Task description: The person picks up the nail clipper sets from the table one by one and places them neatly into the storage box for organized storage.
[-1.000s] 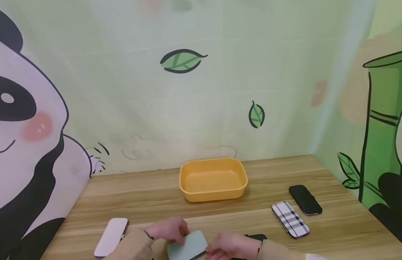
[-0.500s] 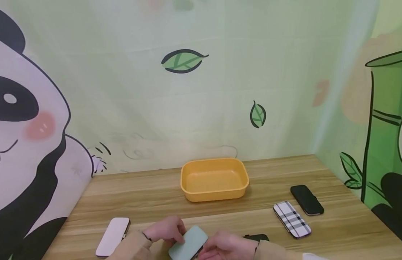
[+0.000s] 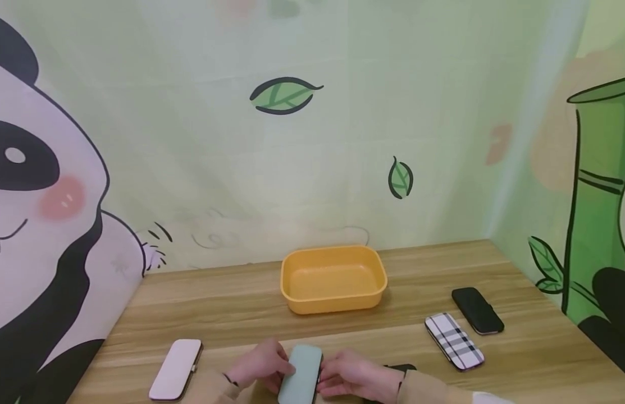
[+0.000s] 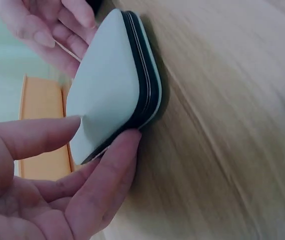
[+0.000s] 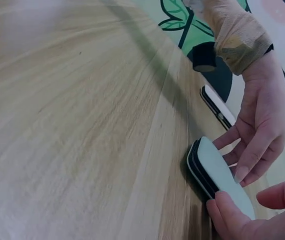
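A mint-green rounded case (image 3: 301, 375) lies at the near edge of the head view, its long side pointing away from the person. The left hand (image 3: 261, 365) pinches its left edge, thumb on top and fingers against the side, as the left wrist view shows on the case (image 4: 107, 80). On the opposite edge the right hand (image 3: 355, 376) has its fingertips against the dark zipped side; in the right wrist view they touch the rim of the case (image 5: 222, 175). Its lid is closed.
An orange tray (image 3: 333, 304) stands at the back middle. A white case (image 3: 176, 369) lies left; a plaid case (image 3: 454, 341) and a black case (image 3: 477, 310) lie right. Another black item (image 3: 402, 367) is partly hidden behind the right forearm.
The mint-green case has turned from slanting rightward to nearly straight away from the person. Both hands have stayed at its sides, the right one shifting slightly along the edge.
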`<state>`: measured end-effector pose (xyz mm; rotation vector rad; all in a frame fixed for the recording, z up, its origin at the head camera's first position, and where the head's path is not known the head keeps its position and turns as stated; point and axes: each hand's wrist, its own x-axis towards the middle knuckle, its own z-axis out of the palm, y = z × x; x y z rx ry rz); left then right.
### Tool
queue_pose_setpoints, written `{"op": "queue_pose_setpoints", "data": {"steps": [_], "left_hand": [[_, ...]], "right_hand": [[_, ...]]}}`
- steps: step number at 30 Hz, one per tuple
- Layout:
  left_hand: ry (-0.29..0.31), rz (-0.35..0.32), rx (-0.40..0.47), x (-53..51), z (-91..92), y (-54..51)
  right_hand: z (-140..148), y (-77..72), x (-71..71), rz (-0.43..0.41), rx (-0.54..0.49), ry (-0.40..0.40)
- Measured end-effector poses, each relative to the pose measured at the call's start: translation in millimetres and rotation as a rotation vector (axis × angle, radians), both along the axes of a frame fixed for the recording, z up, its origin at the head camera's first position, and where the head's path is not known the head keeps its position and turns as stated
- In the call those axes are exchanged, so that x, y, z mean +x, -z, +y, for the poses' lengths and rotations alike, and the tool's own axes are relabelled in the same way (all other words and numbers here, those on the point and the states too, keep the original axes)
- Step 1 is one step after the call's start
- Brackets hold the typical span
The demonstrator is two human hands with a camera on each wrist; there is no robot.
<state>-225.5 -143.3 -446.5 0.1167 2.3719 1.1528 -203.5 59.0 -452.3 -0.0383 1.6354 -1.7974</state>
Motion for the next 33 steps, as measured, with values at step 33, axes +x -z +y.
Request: {"op": "queue_pose_setpoints", "data": {"steps": [33], "left_hand": [[-0.132,0.096,0.399,11.7,19.1,-2.4]], "right_hand": [[15,0.2,-11.3,0.139,-0.016,0.027]]}}
